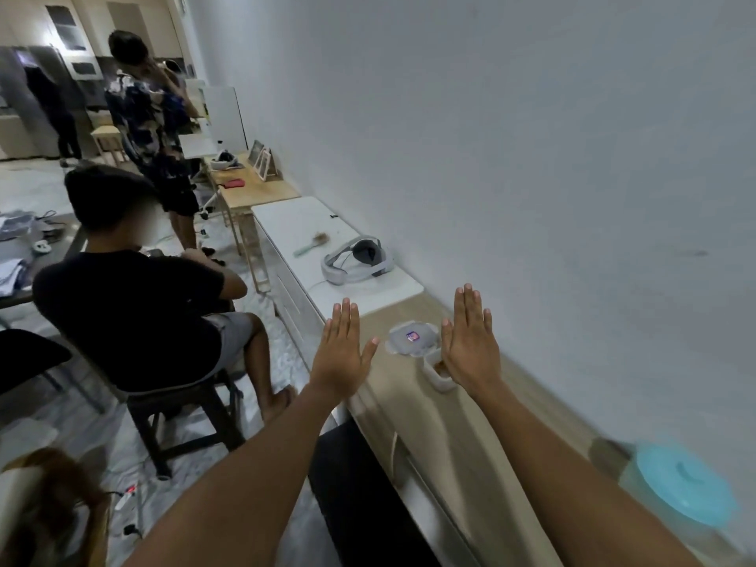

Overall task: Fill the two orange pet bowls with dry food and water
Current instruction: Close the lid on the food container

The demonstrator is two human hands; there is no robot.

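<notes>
Both hands flat, fingers straight, empty: left hand point(343, 354), right hand point(470, 341) before clear container point(413, 339), possibly lidded.

Both arms were stretched forward, bare forearms in view, backs of the hands facing the camera. Left hand point(341, 349) was flat, fingers straight and together, thumb splayed out to the right. Right hand point(470, 341) was the same: fingers straight, pointing up and away, thumb out to the left. Neither held anything. Hands were apart, roughly level, right slightly higher in frame.
</notes>
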